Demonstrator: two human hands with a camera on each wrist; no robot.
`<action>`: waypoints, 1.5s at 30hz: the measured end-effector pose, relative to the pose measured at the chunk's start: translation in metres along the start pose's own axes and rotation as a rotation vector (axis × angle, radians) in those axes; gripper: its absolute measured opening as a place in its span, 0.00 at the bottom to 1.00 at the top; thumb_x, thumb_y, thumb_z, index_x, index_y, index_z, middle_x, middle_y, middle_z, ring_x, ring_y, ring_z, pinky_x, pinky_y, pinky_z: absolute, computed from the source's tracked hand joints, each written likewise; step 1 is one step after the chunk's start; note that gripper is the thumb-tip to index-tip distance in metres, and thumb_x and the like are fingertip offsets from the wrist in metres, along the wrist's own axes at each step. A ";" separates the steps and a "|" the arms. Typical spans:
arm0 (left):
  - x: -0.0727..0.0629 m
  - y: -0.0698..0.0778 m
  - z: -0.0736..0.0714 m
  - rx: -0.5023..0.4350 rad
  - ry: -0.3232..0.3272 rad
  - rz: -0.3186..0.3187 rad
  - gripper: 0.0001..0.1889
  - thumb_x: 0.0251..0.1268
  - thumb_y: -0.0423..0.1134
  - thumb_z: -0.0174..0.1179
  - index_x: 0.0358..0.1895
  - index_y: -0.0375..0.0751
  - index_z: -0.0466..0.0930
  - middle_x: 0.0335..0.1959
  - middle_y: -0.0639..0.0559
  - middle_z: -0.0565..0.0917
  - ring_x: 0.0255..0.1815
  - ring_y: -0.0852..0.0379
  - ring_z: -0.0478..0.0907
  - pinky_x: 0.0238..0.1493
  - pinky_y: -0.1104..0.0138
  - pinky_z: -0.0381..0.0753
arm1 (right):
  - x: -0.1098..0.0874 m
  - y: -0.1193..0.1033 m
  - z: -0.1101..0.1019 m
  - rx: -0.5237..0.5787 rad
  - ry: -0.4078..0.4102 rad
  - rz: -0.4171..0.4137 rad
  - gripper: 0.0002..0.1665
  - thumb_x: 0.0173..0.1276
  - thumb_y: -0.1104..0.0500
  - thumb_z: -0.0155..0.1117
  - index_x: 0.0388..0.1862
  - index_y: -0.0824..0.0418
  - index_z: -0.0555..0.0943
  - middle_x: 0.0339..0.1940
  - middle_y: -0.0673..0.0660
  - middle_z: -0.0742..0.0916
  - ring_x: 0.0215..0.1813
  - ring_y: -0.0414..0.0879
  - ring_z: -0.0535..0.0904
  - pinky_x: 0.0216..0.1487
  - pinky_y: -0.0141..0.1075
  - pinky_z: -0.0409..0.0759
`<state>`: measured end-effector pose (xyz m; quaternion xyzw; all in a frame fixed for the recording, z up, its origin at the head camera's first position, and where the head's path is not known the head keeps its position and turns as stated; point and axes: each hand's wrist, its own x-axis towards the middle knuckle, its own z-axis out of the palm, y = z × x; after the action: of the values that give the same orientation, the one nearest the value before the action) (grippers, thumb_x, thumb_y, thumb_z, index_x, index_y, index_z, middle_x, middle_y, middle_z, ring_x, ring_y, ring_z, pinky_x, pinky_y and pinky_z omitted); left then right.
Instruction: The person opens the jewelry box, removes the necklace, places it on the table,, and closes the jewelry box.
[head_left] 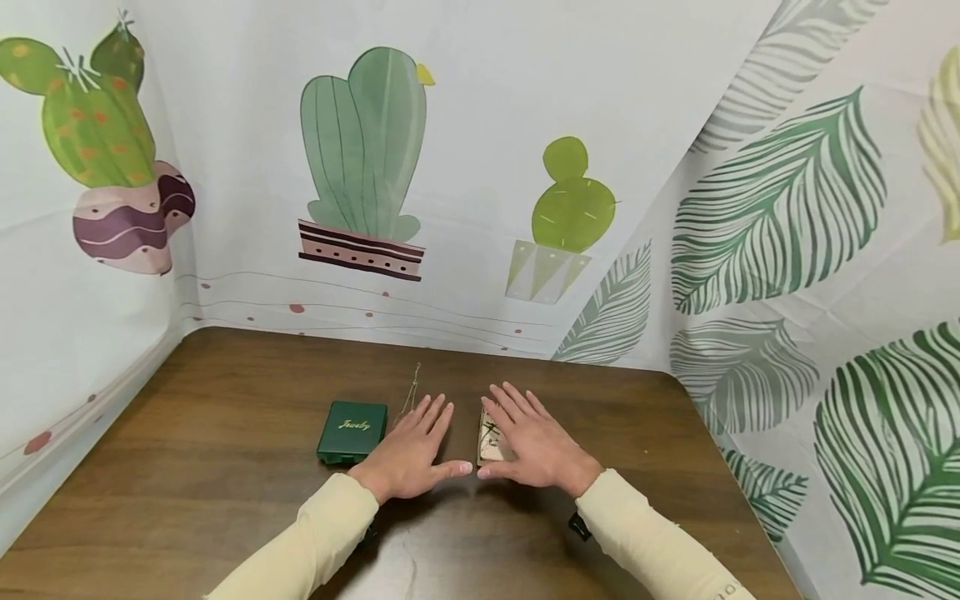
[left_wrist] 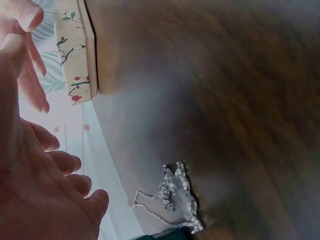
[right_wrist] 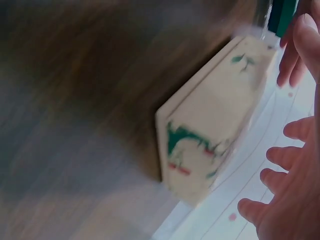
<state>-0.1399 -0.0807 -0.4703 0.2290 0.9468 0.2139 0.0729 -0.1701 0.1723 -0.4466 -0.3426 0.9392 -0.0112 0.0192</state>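
My left hand [head_left: 408, 450] is held palm down over the table with its fingers straight, holding nothing. It overlaps part of a silver chain [left_wrist: 172, 192] with sparkling stones, which lies on the wood. Left of that hand is a dark green box [head_left: 352, 429] with "Jewelry" in gold letters on its lid. My right hand [head_left: 536, 446], fingers extended and holding nothing, is over a cream box [right_wrist: 210, 110] printed with green branches and red flowers. The right hand hides part of this box in the head view. Both thumbs point inward, their tips close together.
The brown wooden table [head_left: 247, 417] has rounded far corners. White cloth [head_left: 480, 100] printed with cacti hangs behind it and at the left, and leaf-patterned cloth [head_left: 780, 217] at the right. Dark wrist gear [head_left: 579, 526] shows under the right sleeve.
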 end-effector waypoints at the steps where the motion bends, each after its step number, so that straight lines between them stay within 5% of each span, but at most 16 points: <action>1: 0.000 0.000 0.001 -0.001 0.000 0.000 0.52 0.73 0.73 0.49 0.85 0.37 0.48 0.87 0.39 0.47 0.88 0.37 0.43 0.84 0.41 0.52 | -0.001 0.003 0.000 -0.002 -0.006 0.010 0.65 0.65 0.20 0.59 0.86 0.58 0.54 0.88 0.61 0.57 0.89 0.58 0.47 0.84 0.59 0.54; 12: 0.002 -0.003 0.009 -0.050 -0.007 -0.004 0.54 0.71 0.72 0.54 0.84 0.34 0.48 0.87 0.38 0.48 0.88 0.38 0.45 0.84 0.45 0.54 | -0.005 0.028 0.007 0.080 -0.057 0.092 0.72 0.55 0.23 0.73 0.87 0.57 0.53 0.87 0.62 0.58 0.88 0.62 0.50 0.82 0.63 0.56; 20: 0.000 -0.004 0.012 -0.129 -0.005 -0.012 0.56 0.68 0.68 0.62 0.84 0.32 0.48 0.87 0.36 0.48 0.88 0.38 0.45 0.83 0.45 0.56 | -0.003 0.034 0.018 0.158 -0.049 0.052 0.73 0.53 0.28 0.79 0.86 0.61 0.54 0.81 0.65 0.68 0.81 0.62 0.64 0.78 0.55 0.67; 27: 0.001 -0.008 0.014 -0.166 -0.021 -0.027 0.58 0.64 0.62 0.69 0.84 0.31 0.47 0.87 0.37 0.49 0.88 0.40 0.44 0.84 0.46 0.55 | 0.001 0.029 0.024 0.174 -0.018 0.072 0.69 0.55 0.30 0.78 0.85 0.59 0.57 0.72 0.61 0.74 0.73 0.55 0.68 0.70 0.48 0.77; 45: 0.010 -0.010 0.016 -0.272 -0.041 -0.075 0.57 0.60 0.51 0.76 0.83 0.31 0.48 0.84 0.32 0.55 0.86 0.37 0.51 0.83 0.45 0.58 | 0.018 0.007 0.025 0.199 -0.009 0.008 0.66 0.53 0.30 0.78 0.84 0.55 0.60 0.66 0.57 0.77 0.65 0.47 0.71 0.61 0.42 0.80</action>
<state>-0.1494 -0.0779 -0.4892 0.1856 0.9154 0.3325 0.1305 -0.1874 0.1658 -0.4725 -0.3351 0.9348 -0.1027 0.0572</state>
